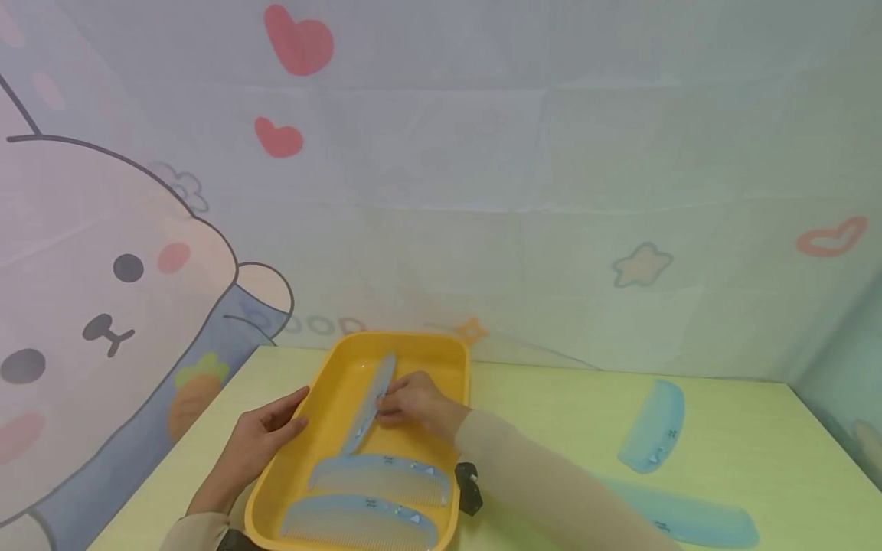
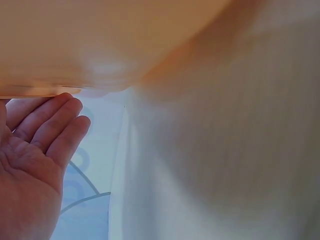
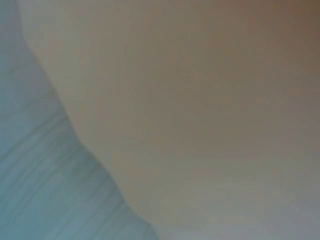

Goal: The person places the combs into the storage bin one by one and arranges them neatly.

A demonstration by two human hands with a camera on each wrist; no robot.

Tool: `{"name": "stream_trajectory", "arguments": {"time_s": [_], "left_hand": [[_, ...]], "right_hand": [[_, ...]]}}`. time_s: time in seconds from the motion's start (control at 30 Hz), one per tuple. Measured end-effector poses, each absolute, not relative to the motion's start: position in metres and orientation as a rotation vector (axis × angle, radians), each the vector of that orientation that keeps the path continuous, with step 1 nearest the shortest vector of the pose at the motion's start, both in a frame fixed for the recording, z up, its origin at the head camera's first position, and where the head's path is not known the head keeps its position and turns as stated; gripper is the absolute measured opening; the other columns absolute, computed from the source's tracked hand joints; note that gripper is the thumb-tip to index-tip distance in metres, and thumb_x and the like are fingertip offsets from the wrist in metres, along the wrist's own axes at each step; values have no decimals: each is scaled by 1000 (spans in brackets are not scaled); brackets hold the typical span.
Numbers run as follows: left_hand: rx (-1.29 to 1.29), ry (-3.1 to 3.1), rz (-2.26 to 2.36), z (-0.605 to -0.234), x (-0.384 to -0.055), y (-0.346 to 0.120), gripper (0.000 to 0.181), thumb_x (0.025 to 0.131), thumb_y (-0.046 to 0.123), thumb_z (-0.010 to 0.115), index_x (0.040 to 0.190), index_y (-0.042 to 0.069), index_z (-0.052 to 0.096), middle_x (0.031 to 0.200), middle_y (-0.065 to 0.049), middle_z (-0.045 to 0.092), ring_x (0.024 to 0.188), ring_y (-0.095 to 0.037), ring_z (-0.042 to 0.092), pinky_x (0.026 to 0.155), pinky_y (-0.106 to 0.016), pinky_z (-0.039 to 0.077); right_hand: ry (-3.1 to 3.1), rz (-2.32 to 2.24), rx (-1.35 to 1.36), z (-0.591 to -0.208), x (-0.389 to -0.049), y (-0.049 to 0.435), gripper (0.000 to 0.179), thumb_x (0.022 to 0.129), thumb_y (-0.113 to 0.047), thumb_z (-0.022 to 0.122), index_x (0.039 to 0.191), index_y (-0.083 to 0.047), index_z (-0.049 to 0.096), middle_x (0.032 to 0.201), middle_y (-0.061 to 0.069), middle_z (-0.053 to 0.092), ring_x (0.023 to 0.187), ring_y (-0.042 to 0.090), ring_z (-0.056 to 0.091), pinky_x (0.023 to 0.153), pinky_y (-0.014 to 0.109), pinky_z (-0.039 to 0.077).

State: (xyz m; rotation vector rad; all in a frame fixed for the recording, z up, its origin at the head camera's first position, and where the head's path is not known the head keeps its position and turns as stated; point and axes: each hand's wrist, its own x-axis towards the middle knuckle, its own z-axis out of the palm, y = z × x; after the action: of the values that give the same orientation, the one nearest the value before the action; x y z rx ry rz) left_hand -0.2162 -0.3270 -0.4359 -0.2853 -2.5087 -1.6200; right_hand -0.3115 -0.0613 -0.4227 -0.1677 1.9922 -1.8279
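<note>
Inside a yellow tray, my right hand pinches a translucent blue comb by its right edge. This comb lies slantwise, its lower end near two more blue combs, an upper one and a lower one, lying crosswise in the tray's near half. My left hand rests against the tray's left side; its fingers look fairly straight in the left wrist view, with the tips at the wall. A blurred sleeve fills most of the right wrist view, hiding the right hand there.
On the pale yellow-green table, right of the tray, lie a short blue comb and a longer one, partly hidden by the right sleeve. A printed cloth hangs behind the table's back edge.
</note>
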Motion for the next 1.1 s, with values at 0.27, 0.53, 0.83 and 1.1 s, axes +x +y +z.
{"name": "stream_trajectory", "arguments": {"time_s": [0.27,0.53,0.83,1.1], "left_hand": [[-283,-2513,-1610,-435,-215,-327,56,106,13,69,156,-3,50,151,-30,52,112,-1,68,87,-24,60],[-277,-2520,-1591,-435,-214,-326,56,106,13,69,156,-3,50,152,-29,51,114,5,64,89,-23,59],[-292,-2516,-1573,-435,-216,-329,55,106,12,69,156,-2,51,150,-29,54,116,-13,70,86,-26,61],[-290,-2505,-1592,-437,-216,-328,55,105,11,69,155,-3,51,152,-29,52,115,-4,68,88,-24,60]], "right_hand": [[1958,-1788,-247,-422,-309,-61,25,95,9,73,119,16,71,95,23,77,94,37,78,80,38,65],[1941,-1669,-397,-422,-310,-60,52,97,8,68,146,17,52,118,24,73,109,37,74,91,40,62],[2027,-1680,-405,-421,-311,-63,61,95,7,72,151,11,50,131,23,63,115,36,68,95,42,60],[2089,-1786,-472,-414,-307,-55,47,96,2,73,140,11,61,126,21,68,110,32,70,95,42,60]]}}
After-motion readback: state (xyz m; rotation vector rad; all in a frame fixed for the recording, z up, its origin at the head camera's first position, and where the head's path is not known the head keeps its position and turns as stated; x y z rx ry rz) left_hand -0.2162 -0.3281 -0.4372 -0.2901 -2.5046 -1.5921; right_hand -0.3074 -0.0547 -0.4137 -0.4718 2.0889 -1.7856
